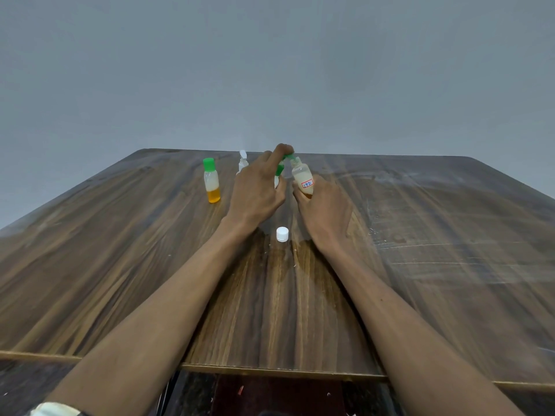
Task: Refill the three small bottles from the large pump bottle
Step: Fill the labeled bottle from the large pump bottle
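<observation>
Refilling is under way at the far middle of the wooden surface (150, 265). I see the small clear plastic bottle with a red-bordered label (304, 179) held in the right hand (326, 213), whose fingers are wrapped round its lower body; its long axis is tilted, mouth leaning up and left toward the green pump nozzle. The large pump bottle with the green pump head (280, 169) stands just to its left, mostly hidden behind the left hand (255, 193). That hand curls about the pump bottle, with one finger arched over the top of the green head, pressing or ready to press; I cannot tell which.

The relation that matters, as I judge it: the small bottle's open mouth meets the nozzle tip or sits just under it, right beside the left fingertip. The next stroke needs that mouth kept in line, or liquid may run down the outside.

Nearer to me, between the two wrists, a small white screw cap (282, 234) lies on the surface, probably this bottle's. To the left stands a small green-capped clear bottle with orange liquid at the bottom and pale liquid above (211, 181), upright and well apart from the hands. Behind the left hand a small clear bottle with a white flip cap standing open (242, 162) is partly visible.
</observation>
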